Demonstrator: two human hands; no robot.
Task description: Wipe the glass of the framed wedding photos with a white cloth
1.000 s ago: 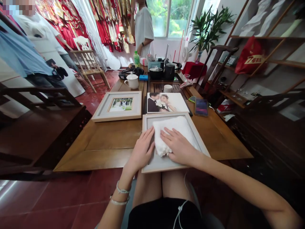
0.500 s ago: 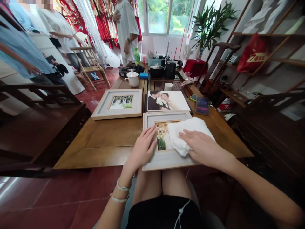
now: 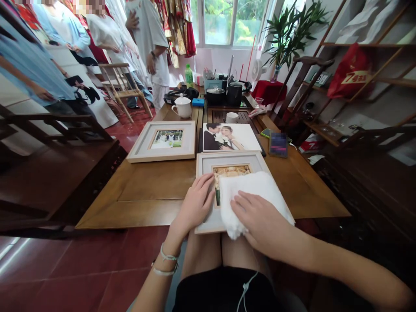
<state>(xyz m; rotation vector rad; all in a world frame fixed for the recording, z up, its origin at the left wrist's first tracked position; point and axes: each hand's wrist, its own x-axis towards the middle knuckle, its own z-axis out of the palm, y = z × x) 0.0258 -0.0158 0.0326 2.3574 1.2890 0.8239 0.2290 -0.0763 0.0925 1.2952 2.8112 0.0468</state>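
Observation:
A pale picture frame (image 3: 208, 164) with a photo lies at the near edge of the wooden table (image 3: 152, 190), partly over my knees. My left hand (image 3: 194, 206) lies flat on its left border, fingers stretched out. My right hand (image 3: 261, 222) presses flat on a folded white cloth (image 3: 253, 193) that covers the frame's lower right part. Beyond lie a second framed photo (image 3: 164, 141) on the left and an unframed portrait print (image 3: 229, 137) in the middle.
A phone (image 3: 278, 144) lies right of the print. A white lidded cup (image 3: 183, 107), a tea tray, dark pots (image 3: 234, 94) and a green bottle stand at the far end. Several people stand at the back left by a wooden chair (image 3: 121, 89). Shelves line the right.
My right hand has swept the cloth from the frame's middle out to the right, then back toward its near edge, uncovering the photo's top. The left hand has stayed put. The people behind have shifted.

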